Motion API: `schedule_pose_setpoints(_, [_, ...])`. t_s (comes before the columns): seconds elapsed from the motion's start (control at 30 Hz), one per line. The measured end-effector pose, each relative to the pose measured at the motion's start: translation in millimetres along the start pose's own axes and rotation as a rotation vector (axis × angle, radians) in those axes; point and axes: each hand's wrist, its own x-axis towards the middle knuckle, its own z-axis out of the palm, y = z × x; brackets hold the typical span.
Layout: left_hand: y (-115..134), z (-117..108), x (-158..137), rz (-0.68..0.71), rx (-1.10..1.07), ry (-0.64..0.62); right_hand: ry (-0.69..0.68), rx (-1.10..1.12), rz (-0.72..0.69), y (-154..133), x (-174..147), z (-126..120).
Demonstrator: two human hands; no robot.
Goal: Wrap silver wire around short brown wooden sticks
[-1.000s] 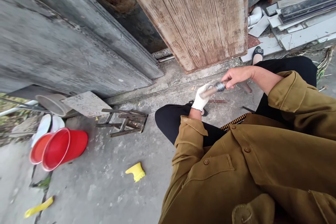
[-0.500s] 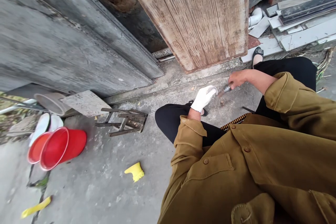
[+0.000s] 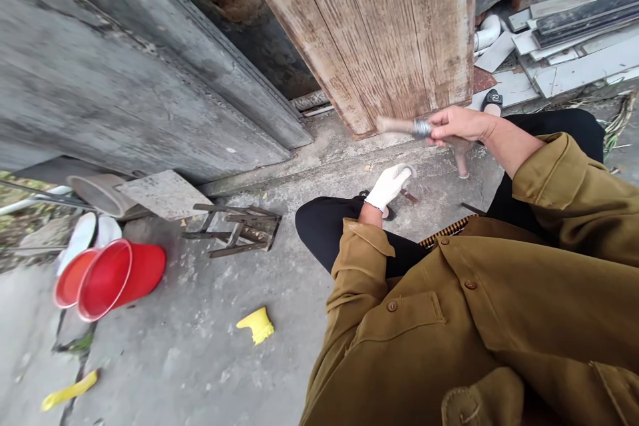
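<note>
My right hand (image 3: pixel 452 125), bare, is closed round a wooden-handled tool (image 3: pixel 422 128) with grey wire wound about it. One pale brown end of it points left, blurred by motion, so its kind is unclear. Under the hand a brownish, blurred piece (image 3: pixel 461 160) hangs down; whether it belongs to the tool I cannot tell. Low over the concrete ground, my left hand (image 3: pixel 387 188) in a white glove is closed, thumb and fingers together near a small pale rounded edge. A narrow brown strip (image 3: pixel 409 196) lies just below its fingertips.
A weathered wooden door panel (image 3: pixel 369 40) stands ahead. To the left are a small wooden stool (image 3: pixel 244 229), a red bucket (image 3: pixel 120 276) and a stone slab (image 3: pixel 162 194). Yellow pieces (image 3: pixel 257 326) lie on the ground. Stacked boards (image 3: pixel 579 33) and a white pipe elbow (image 3: pixel 488 32) are at right.
My right hand has risen up and away from my left hand, and its tool has swung from pointing down-left to nearly level. My left hand has barely moved.
</note>
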Motion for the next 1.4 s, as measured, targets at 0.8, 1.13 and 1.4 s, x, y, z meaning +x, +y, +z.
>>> schedule_pose_setpoints(0.8, [-12, -5, 5, 0.106, -0.041, 0.037, -0.438, -0.245, 0.144, -1, 1, 11])
schedule_pose_setpoints(1.13, [17, 3, -8, 0.147, -0.019, -0.264, 0.480, -0.652, 0.293, 10, 15, -2])
schedule_pose_setpoints(1.4, [7, -8, -7, 0.148, 0.180, -0.003, -0.579, -0.702, 0.522, 36, 19, 19])
